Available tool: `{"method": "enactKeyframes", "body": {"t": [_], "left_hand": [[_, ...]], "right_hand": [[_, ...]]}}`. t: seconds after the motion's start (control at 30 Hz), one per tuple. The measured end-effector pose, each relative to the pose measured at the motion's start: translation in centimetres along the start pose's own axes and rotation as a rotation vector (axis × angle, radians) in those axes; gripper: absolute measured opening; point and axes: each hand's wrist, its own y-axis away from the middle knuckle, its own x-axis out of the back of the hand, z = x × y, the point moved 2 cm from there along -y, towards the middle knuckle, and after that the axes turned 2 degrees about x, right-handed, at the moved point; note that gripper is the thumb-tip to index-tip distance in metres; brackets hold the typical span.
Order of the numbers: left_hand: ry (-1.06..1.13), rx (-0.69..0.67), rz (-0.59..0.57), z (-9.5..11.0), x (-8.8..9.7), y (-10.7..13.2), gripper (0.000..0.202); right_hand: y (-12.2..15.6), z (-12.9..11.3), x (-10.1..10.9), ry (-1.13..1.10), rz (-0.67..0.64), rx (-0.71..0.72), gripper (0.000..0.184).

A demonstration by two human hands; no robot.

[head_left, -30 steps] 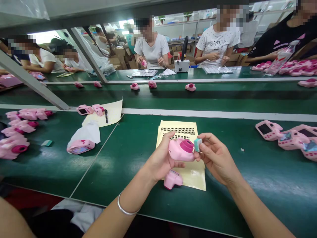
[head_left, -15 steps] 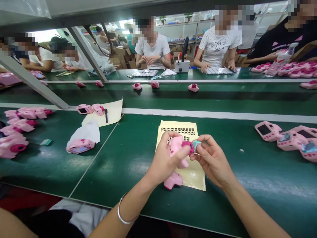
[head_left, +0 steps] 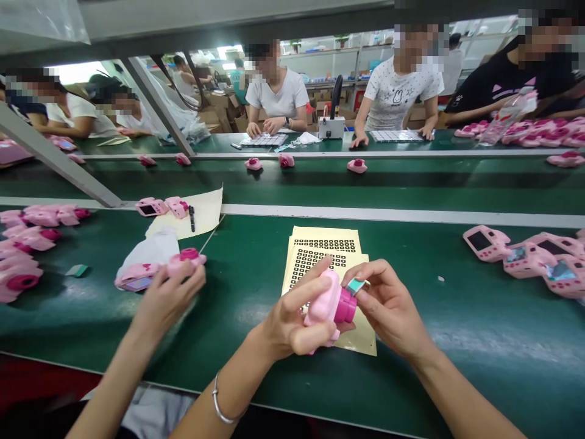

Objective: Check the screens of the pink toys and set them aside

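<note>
My left hand (head_left: 297,311) is closed around a pink toy camera (head_left: 323,302), its magenta lens barrel pointing right. Between the thumb and fingers of my right hand (head_left: 386,305) is a small teal-and-white block (head_left: 355,285), close to the lens; whether it touches the lens I cannot tell. Under both hands lie yellowish sticker sheets (head_left: 326,235) printed with rows of small black squares. Whatever lies directly below the held camera is mostly hidden.
At left a co-worker's hand (head_left: 176,292) holds another pink camera (head_left: 187,261) beside a camera on white cloth (head_left: 150,247). More pink cameras (head_left: 484,242) lie right; others line the far belt (head_left: 320,183). A teal piece (head_left: 77,270) and a black pen (head_left: 192,219) rest at left.
The camera in my left hand has turned and dropped slightly, so its lens barrel now shows from the side. The teal-and-white block has tilted. A co-worker's hand with a camera has entered at left.
</note>
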Motion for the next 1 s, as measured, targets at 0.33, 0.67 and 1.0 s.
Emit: {"method": "enactKeyframes", "body": {"t": [0.33,0.67,1.0], "left_hand": [[-0.084,0.046,0.241,7.0,-8.2,2.7,0.054],[-0.825,0.826,0.695,-3.1,6.5,6.7,0.053],[-0.743,0.779,0.848,-6.7,12.4,4.5,0.091]], "right_hand": [[0.8,1.1,1.6,0.142,0.133,-0.122,0.020],[1.0,1.7,2.8,0.207,0.199,-0.211,0.029],[0.4,1.4,3.3,0.207,0.262,-0.196,0.030]]}}
